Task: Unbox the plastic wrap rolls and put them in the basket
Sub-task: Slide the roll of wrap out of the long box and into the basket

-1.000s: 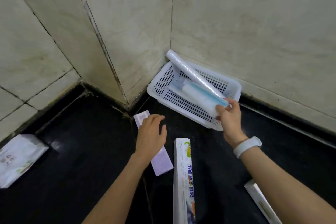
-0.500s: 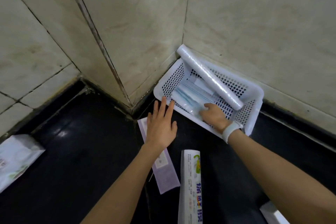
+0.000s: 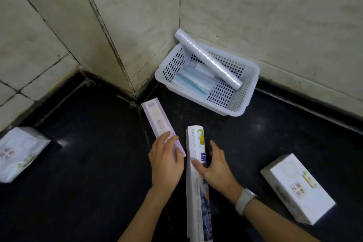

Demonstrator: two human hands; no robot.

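The black counter (image 3: 82, 163) runs into a tiled corner, and the white perforated basket (image 3: 243, 100) sits on it pushed up against that corner, its far rim close to the wall. Two rolls are already in the basket: a long clear plastic wrap roll (image 3: 208, 61) lies slanted, one end propped on the basket's far corner rim and the other down against the right wall, and a pale blue roll (image 3: 193, 82) lies flat on the basket floor beside it. So part of the task looks done, while at least two long boxes remain on the counter in front of the basket. The larger is a white printed box (image 3: 196, 182), lying lengthwise toward the near edge of the counter; just to its left, touching or nearly so, is a shorter lilac box (image 3: 159, 124) pointing toward the corner. Whether either box still holds a roll cannot be told, since no open end shows its inside. Two white packages, one at the left edge (image 3: 21, 151) and one near the right edge (image 3: 298, 188), seem to lie outside the task. The left hand (image 3: 167, 165) rests palm down over the near end of the lilac box, fingers (image 3: 165, 137) spread along it, pressing rather than gripping. The right hand (image 3: 216, 167), a white band on its wrist, is half open around the white printed box, thumb laid across the top and fingers curling down its right side, a grasp apparently being taken but not closed.
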